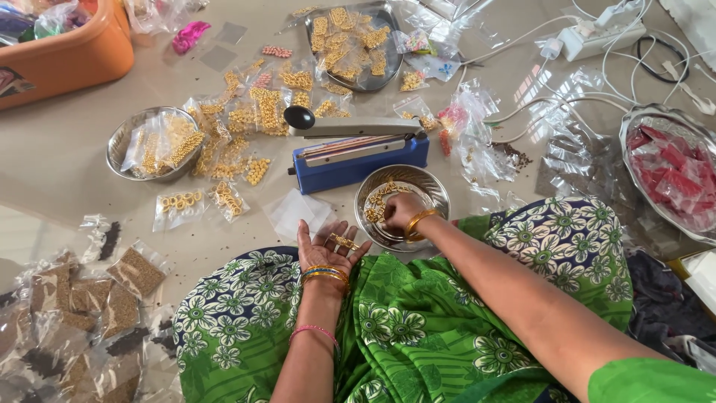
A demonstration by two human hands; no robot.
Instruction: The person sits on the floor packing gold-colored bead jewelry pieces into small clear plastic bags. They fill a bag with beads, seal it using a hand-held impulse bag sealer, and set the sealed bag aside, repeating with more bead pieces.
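**Gold pieces, palm and bowl**

Left hand [326, 245] lies palm up, fingers spread, over the green floral cloth [418, 313] on the lap. A few small gold pieces [344, 242] rest on the open palm; their exact shape is too small to make out.

Right hand [401, 211] reaches into the steel bowl [435, 186], fingers curled down among more gold pieces. Fingertips are hidden by the back of the hand, so whether they pinch anything cannot be told. Gold bangles on both wrists.

Just beyond the bowl, touching or nearly so, stands a blue heat sealer [358, 158] with a black knob, arm down. An empty clear pouch [298, 212] lies on the floor beside the left hand.

Further out: clear packets of gold beads [261, 112] scattered across the floor, a steel plate [119, 142] holding more packets on the left, a steel tray [317, 41] at the top. Orange tub [74, 52] is cut off at the top left corner. A bowl of red packets [634, 145] is cut off at the right edge. Packets of brown grains [134, 272] at lower left are partly out of frame, contents unclear. White power strip [600, 37] and cords at top right.
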